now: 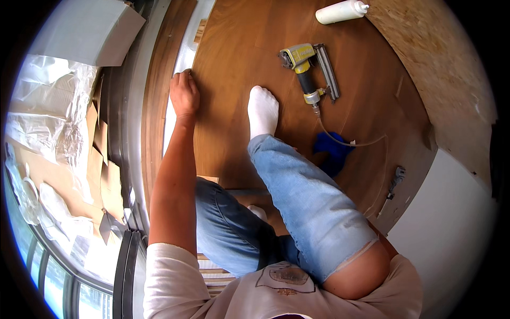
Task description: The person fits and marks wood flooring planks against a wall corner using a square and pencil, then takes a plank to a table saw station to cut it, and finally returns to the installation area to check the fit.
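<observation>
Left hand (184, 94) curls onto the floorboard's (234, 69) edge, well left of the nail gun (308, 72); best pressed tight to the wall gap. Right hand unseen.

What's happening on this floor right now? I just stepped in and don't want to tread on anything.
A person sits on the wooden floor, left hand pressed on the edge of a floorboard beside the white underlay strip along the wall. The right hand is out of view. One socked foot rests flat on the boards. A yellow nail gun with its air hose lies untouched ahead, with a white bottle beyond it and a blue cloth nearby.
</observation>
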{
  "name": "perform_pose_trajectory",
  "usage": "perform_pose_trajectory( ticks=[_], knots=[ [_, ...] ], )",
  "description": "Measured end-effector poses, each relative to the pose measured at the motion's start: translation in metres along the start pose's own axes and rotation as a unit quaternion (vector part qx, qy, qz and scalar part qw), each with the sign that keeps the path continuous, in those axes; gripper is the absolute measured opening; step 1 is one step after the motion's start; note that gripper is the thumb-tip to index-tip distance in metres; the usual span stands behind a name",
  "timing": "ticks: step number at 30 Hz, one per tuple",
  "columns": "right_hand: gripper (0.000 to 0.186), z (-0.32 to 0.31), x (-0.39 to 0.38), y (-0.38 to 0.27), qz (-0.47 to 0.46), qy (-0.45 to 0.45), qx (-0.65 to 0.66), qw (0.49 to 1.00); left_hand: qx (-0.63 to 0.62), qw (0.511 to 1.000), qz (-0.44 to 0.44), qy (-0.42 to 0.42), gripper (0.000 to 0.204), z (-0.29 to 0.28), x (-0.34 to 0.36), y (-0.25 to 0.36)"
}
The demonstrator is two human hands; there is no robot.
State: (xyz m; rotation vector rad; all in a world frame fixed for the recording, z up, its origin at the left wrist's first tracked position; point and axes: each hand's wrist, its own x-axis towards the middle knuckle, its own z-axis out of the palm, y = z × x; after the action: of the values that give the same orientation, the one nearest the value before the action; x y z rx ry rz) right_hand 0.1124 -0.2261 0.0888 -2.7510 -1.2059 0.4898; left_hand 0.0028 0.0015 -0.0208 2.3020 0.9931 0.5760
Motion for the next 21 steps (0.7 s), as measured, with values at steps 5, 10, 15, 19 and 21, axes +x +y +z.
perform_pose_trajectory(
  ticks=[5,10,15,19,21],
  knots=[
    [0.011,0.011,0.023,-0.01,-0.006,-0.008,-0.014,1.0,0.004,1.0,0.003,0.006,0.022,-0.002,-0.002,0.002],
    [0.015,0.019,0.032,-0.009,-0.012,-0.004,-0.015,1.0,0.014,1.0,0.008,0.003,0.022,-0.001,-0.002,-0.007],
    [0.02,0.026,0.031,0.002,-0.016,0.014,-0.044,0.999,0.0,1.0,0.022,-0.016,0.023,0.005,-0.003,-0.018],
    [0.025,0.024,0.036,-0.005,0.001,-0.011,-0.062,0.998,-0.041,0.998,0.04,-0.029,0.028,-0.004,0.0,-0.025],
    [0.027,0.028,0.038,-0.01,0.012,-0.021,-0.051,0.998,-0.098,0.991,-0.011,-0.089,0.037,-0.022,0.001,-0.029]
  ],
)
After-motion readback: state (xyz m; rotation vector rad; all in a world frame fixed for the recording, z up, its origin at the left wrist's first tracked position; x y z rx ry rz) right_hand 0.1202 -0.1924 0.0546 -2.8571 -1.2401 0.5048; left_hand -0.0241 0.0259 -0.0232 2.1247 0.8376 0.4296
